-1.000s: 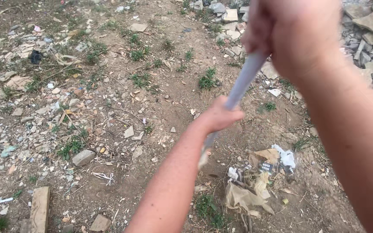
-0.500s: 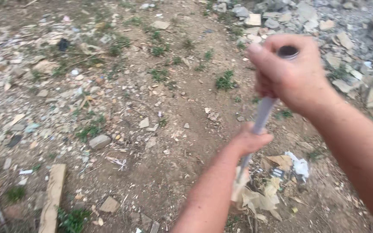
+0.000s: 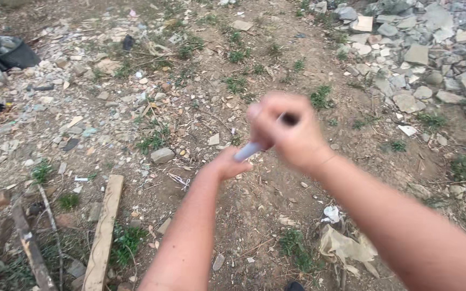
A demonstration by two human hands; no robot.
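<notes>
At the far left a dark bag (image 3: 14, 54) lies on the stony ground (image 3: 254, 205), well apart from the work; nearer, a pale wooden plank (image 3: 103, 229) lies flat in the dirt among small weeds, and beside it a grey stone (image 3: 162, 155) sits alone.

In the middle, the left hand (image 3: 226, 164) is closed around the lower part of a grey tool handle (image 3: 248, 151); its fingers wrap the shaft, so the grip is narrow and holding. The handle is in the air, tilted, above the bare earth; its working end is hidden behind the arms, so I cannot tell what kind of tool it is.

Just to the right and higher, the right hand (image 3: 289, 132) is closed over the top end of the same handle; it is blurred, but the fingers look shut tightly on it. I judge that the step in hand is a two-handed stroke with the tool toward the soil; the next move would call for a firm hold with both hands and a clear aim at the ground between the feet.

Lower right lies crumpled paper rubbish (image 3: 346, 245); at the far right a heap of broken stone rubble (image 3: 422, 54).
</notes>
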